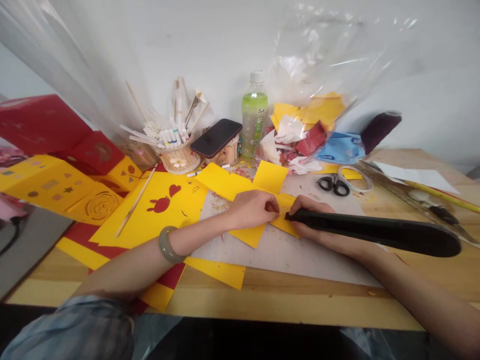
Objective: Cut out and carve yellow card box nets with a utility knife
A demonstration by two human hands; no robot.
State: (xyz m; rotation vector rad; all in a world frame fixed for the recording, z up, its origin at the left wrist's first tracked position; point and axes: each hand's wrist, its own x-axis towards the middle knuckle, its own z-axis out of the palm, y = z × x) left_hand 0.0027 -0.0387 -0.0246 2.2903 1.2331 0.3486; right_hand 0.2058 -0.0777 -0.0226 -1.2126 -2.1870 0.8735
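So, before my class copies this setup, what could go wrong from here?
The long black tool in the right hand ends near the left hand; a slip might hurt it.
The flat yellow paper piece between the hands might crease or tear under pressure.
The black rectangular phone rests tilted on a small decorated container, so a bump could send it sliding.
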